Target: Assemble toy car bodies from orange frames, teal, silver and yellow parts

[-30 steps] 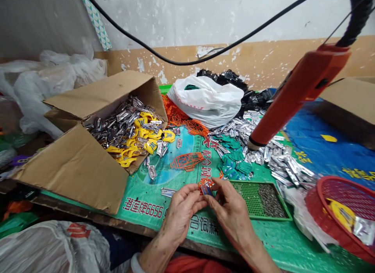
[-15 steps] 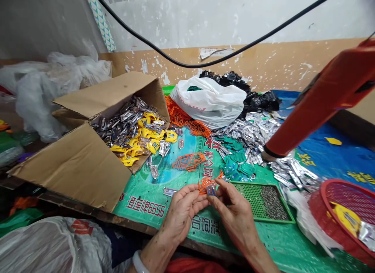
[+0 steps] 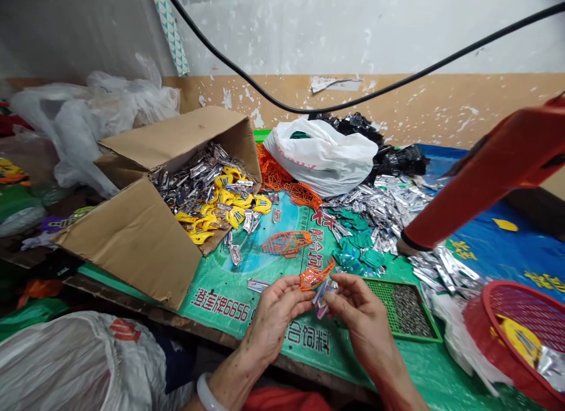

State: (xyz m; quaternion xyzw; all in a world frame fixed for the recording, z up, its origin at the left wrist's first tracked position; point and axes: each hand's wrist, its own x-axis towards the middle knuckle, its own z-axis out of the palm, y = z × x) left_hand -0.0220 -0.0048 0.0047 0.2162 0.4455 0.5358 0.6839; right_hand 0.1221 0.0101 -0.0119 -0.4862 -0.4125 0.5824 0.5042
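Observation:
My left hand [image 3: 276, 314] is closed on an orange plastic lattice piece [image 3: 312, 278], held at its lower left side above the table's front. Close beside it, my right hand [image 3: 364, 311] pinches a shiny silver part [image 3: 324, 298] between thumb and fingers. The silver part slants downward between both hands; I cannot tell whether it touches the orange piece. Farther back on the table lies another orange lattice piece [image 3: 286, 244]. A loose silver strip [image 3: 257, 285] rests just left of my left fingers.
At left, a cardboard box [image 3: 145, 246] spills silver and yellow parts. Behind are a white plastic bag [image 3: 324, 158] and a heap of silver parts [image 3: 379, 205]. To the right stand a green tray [image 3: 384, 296] of small metal bits, a red basket [image 3: 479, 322] and a slanted red post [image 3: 468, 193].
The silver part has turned in my right fingers and now tilts down between the hands. My left hand still holds the orange piece. The whole view has shifted slightly.

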